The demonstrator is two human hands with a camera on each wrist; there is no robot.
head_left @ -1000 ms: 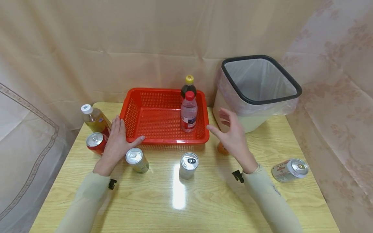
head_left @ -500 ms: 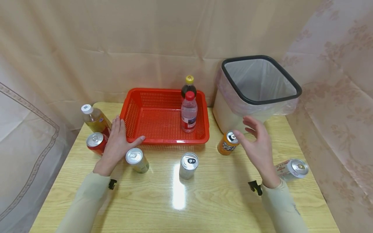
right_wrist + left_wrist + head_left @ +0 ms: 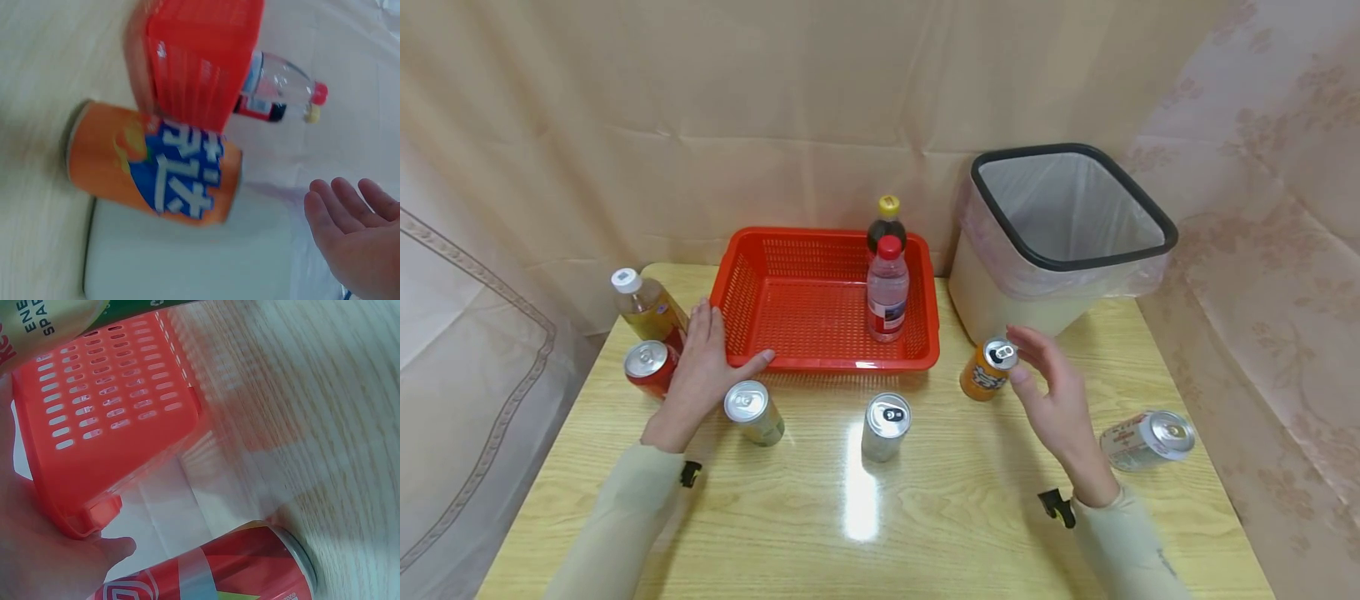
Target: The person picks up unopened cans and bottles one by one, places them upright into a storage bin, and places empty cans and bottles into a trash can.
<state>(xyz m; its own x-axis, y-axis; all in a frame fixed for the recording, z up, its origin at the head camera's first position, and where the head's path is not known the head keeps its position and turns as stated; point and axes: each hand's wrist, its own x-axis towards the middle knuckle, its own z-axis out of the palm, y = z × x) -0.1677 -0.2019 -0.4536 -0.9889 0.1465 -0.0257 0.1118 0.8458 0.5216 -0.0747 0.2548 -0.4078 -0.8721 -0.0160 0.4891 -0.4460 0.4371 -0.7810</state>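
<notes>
My left hand [image 3: 694, 375] rests on the front left corner of a red plastic basket [image 3: 835, 364], its fingers along the left rim and its thumb along the front rim. Beside it stand a red can [image 3: 655, 379] and a pale can [image 3: 763, 423]. In the left wrist view, a fingertip shows outside the basket's corner. My right hand [image 3: 1060, 408] is just right of an upright orange soda can [image 3: 983, 377], fingers and thumb spread apart. The right wrist view has the orange can [image 3: 150, 165] apart from the fingers [image 3: 340, 206].
A clear red-capped bottle [image 3: 887, 292] and a dark yellow-capped bottle [image 3: 887, 229] stand in the basket. A lined trash bin [image 3: 1015, 304] is behind the orange can. A silver can [image 3: 884, 437], a tilted-looking can [image 3: 1138, 442] and a white-capped bottle [image 3: 651, 312] stand around.
My right hand has moved right from between basket and bin, uncovering the orange can, then come back slightly left and nearer to it. My left hand has stayed on the basket.
</notes>
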